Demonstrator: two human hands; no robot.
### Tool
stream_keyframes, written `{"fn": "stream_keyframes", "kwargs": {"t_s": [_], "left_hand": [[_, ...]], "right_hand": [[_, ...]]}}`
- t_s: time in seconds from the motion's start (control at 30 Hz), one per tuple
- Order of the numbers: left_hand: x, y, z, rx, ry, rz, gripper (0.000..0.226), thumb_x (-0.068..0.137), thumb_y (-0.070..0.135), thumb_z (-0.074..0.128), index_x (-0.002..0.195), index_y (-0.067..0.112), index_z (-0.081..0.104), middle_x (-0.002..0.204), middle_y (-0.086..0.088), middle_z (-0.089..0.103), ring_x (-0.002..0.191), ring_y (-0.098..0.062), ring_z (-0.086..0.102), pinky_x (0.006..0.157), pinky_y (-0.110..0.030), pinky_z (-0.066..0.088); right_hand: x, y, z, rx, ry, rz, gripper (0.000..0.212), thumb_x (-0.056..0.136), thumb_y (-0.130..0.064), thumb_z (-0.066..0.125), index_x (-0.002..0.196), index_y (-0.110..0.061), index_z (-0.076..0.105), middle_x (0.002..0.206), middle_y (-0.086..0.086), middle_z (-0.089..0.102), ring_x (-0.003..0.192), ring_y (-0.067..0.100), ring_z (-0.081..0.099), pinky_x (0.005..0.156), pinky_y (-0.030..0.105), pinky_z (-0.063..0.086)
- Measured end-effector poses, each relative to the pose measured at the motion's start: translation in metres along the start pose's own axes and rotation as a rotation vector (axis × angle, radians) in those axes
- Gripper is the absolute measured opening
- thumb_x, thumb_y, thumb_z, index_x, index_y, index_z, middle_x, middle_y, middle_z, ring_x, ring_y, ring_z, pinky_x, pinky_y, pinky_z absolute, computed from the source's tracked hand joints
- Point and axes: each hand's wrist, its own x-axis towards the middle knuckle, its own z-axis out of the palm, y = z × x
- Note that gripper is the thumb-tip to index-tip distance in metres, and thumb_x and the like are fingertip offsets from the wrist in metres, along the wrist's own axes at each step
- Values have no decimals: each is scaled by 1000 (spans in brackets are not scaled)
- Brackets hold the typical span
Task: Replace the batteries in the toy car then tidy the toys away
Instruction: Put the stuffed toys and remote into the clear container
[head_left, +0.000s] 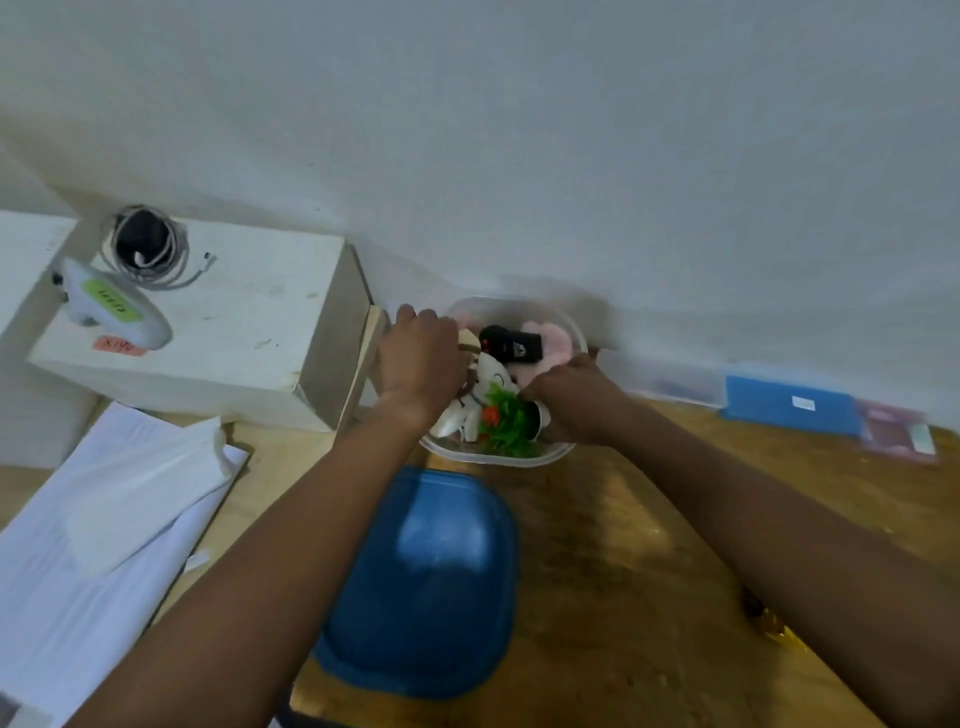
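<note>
Toys (501, 387) lie heaped in a clear container (519, 461) that stands on a wooden table (649, 545), close to a white wall (519, 156). In the heap are a white soft toy (485, 371), a pink soft toy (557, 336), a green plastic plant (508, 423) with a red spot, and a black toy (511, 344); whether that black one is the car I cannot tell.

The left hand (421, 358) is curled over the container's left rim and grips it. The right hand (571, 397) sits at the near right rim with fingers bent against the green plant, and the blur hides whether it holds rim or toy.

A blue lid (431, 582) lies flat on the table just in front of the container, between the two forearms. The tabletop is glossy and yellow-brown.

To the left stands a white box (234, 332), touching the wall, with a coiled cable (150, 254) and a white device (111, 306) bearing a green label on top. White papers (93, 519) lie below it. Along the wall to the right are a blue box (789, 405) and, just beside it, a pink packet (896, 431).
</note>
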Motion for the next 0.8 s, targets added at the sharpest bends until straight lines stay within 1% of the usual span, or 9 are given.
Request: {"fn": "stream_keyframes", "kwargs": {"t_s": [0.1, 0.17, 0.3, 0.37, 0.47, 0.53, 0.63, 0.73, 0.8], "left_hand": [[-7, -12, 7, -156, 27, -42, 42, 85, 20, 69, 126, 16, 66, 101, -17, 71, 97, -36, 65, 67, -33, 44], [-7, -18, 4, -217, -7, -3, 55, 84, 23, 70, 137, 19, 61, 104, -19, 72, 101, -38, 64, 75, -36, 49], [-3, -13, 0, 69, -145, 88, 77, 81, 48, 67, 149, 24, 40, 118, -9, 68, 116, -36, 55, 89, -42, 47], [-6, -9, 2, 78, -143, 73, 73, 80, 38, 65, 146, 22, 39, 115, -9, 69, 110, -35, 58, 87, -41, 49], [-8, -7, -2, -266, -57, -65, 63, 74, 23, 68, 135, 17, 53, 105, -11, 73, 101, -32, 64, 76, -35, 53], [-5, -8, -5, -361, -64, -103, 67, 73, 20, 70, 138, 20, 53, 111, -13, 72, 103, -30, 66, 80, -35, 55], [-3, -11, -10, -323, -136, -93, 66, 76, 23, 71, 139, 23, 56, 118, -11, 71, 107, -27, 65, 80, -26, 47], [-1, -7, -18, -229, -265, -132, 47, 72, 35, 73, 116, 18, 72, 105, -7, 73, 86, -21, 65, 71, -26, 50], [-2, -3, -19, -106, -349, -118, 51, 66, 46, 77, 105, 15, 69, 99, -7, 68, 80, -19, 59, 62, -29, 47]], "right_hand": [[-3, -2, -3, 21, 23, 23, 31, 82, -38, 70, 112, -30, 69, 100, -5, 69, 103, 18, 60, 102, 44, 36], [-5, -3, -6, 37, 22, 37, 31, 81, -39, 70, 110, -30, 70, 98, -5, 68, 101, 18, 60, 99, 42, 37], [-5, -9, -10, 63, 1, 40, 44, 81, -33, 74, 124, -29, 64, 108, -4, 68, 106, 19, 60, 98, 37, 38], [-5, -10, -12, 49, -9, 34, 42, 83, -28, 73, 124, -28, 63, 110, -3, 68, 109, 20, 59, 98, 36, 37], [-8, -8, -11, 53, -7, 38, 40, 84, -25, 72, 123, -26, 64, 108, -1, 67, 107, 21, 59, 98, 37, 37], [-10, -7, -10, 38, 21, 24, 38, 83, -28, 72, 120, -27, 65, 104, -2, 67, 104, 20, 60, 96, 39, 38], [-12, -6, -11, 14, 23, 16, 35, 82, -30, 72, 116, -30, 66, 103, -3, 68, 104, 20, 59, 98, 42, 38], [-11, -6, -14, 15, 3, 26, 31, 83, -30, 71, 114, -28, 67, 103, -2, 67, 104, 21, 59, 99, 41, 37], [-10, -7, -16, -21, -15, 21, 34, 83, -34, 70, 116, -28, 65, 104, -1, 67, 104, 23, 58, 98, 41, 36]]}}
